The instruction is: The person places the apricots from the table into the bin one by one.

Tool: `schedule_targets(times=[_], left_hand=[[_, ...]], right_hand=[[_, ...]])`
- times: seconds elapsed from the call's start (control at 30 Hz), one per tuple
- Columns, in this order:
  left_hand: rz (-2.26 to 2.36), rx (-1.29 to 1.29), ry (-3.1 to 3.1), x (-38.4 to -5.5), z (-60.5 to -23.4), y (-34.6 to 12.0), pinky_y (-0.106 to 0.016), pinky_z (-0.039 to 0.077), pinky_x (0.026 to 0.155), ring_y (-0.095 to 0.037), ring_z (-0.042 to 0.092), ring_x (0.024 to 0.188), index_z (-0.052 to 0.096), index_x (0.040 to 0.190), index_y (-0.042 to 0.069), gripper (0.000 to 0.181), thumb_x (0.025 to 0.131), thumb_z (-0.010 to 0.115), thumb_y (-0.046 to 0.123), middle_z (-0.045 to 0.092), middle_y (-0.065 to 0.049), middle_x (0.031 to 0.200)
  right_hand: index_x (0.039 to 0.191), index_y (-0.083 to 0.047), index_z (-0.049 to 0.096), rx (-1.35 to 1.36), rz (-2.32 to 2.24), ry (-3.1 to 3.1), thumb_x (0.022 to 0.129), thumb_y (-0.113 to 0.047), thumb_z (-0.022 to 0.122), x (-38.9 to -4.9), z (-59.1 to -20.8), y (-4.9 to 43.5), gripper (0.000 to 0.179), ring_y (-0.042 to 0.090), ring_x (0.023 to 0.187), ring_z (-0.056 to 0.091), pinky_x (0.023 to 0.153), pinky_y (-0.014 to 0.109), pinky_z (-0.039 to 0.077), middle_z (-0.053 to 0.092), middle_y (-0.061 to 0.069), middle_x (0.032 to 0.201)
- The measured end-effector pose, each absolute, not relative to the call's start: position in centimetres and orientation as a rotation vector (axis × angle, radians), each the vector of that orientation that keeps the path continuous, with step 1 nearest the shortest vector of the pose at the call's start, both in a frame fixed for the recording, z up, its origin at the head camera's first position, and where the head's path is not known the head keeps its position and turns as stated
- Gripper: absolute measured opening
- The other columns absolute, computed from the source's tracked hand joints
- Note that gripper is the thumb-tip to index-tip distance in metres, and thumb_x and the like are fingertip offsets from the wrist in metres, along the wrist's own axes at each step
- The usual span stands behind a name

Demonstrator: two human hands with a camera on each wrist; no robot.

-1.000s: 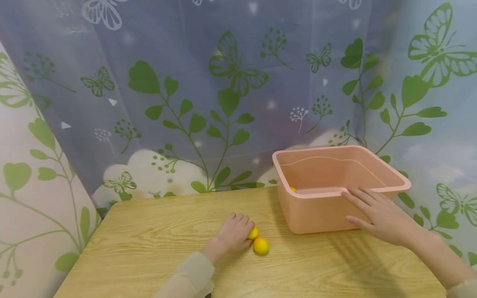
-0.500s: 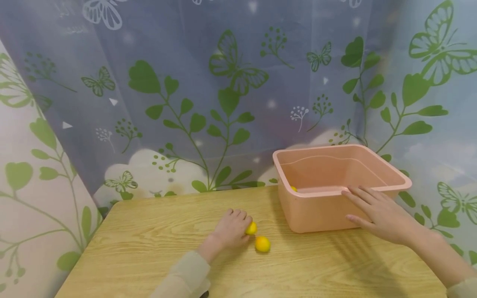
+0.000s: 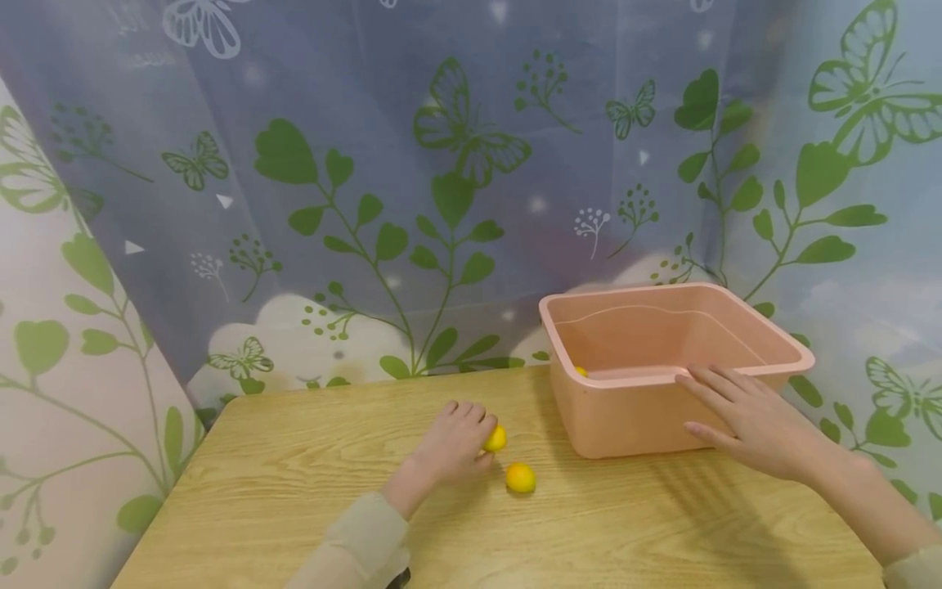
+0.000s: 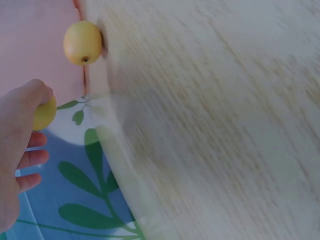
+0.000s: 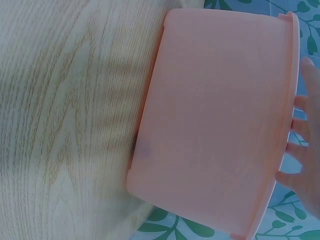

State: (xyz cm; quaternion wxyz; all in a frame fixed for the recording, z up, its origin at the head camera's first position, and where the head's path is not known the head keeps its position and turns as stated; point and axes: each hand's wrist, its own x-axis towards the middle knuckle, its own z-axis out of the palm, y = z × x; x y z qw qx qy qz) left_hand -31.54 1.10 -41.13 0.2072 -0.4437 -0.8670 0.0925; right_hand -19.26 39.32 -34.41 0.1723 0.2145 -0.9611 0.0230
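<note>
My left hand (image 3: 454, 442) pinches a small round yellow fruit (image 3: 495, 438) just above the table; in the left wrist view the thumb and fingers (image 4: 32, 159) partly cover this fruit (image 4: 45, 114). A second yellow fruit (image 3: 521, 478), with an orange tint and a dark spot at one end, lies on the wood to the right of that hand. My right hand (image 3: 758, 421) rests its spread fingertips on the near rim of a pink plastic bin (image 3: 625, 421). Inside the bin, a bit of another yellow fruit (image 3: 581, 371) peeks over the left wall; the other contents are hidden.
The light wooden table (image 3: 309, 458) runs to a back edge against a blue curtain (image 3: 353, 164) printed with green leaves and butterflies. The bin stands at the table's right side, close to the curtain.
My left hand has lifted slightly up and away with its fruit, widening the gap to the one on the table. My right hand has stayed at the bin rim.
</note>
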Motion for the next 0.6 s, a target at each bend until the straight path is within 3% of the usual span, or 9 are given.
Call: schedule_targets(times=[0.27,0.6], left_hand=[[0.202,-1.233,-2.347,-31.3,-39.9,1.3,-0.033,0.043,0.077,-0.016,0.051,0.081,0.056,0.098,0.015,0.028,0.081,0.063,0.036,0.052,0.001,0.087],[0.145,-1.238,-2.278,-31.0,-38.1,1.5,-0.034,0.043,0.076,-0.018,0.053,0.082,0.057,0.100,0.014,0.030,0.079,0.064,0.035,0.053,0.000,0.088]], right_hand=[[0.147,-0.015,0.026,0.615,0.051,-2.719,0.091,-0.038,0.056,-19.2,-34.4,39.4,0.068,0.043,0.127,0.032,0.108,0.048,0.015,0.036,0.024,0.140],[0.146,-0.011,0.029,0.599,0.095,-2.765,0.091,-0.038,0.056,-19.3,-34.2,39.4,0.067,0.045,0.128,0.028,0.105,0.054,0.017,0.034,0.024,0.142]])
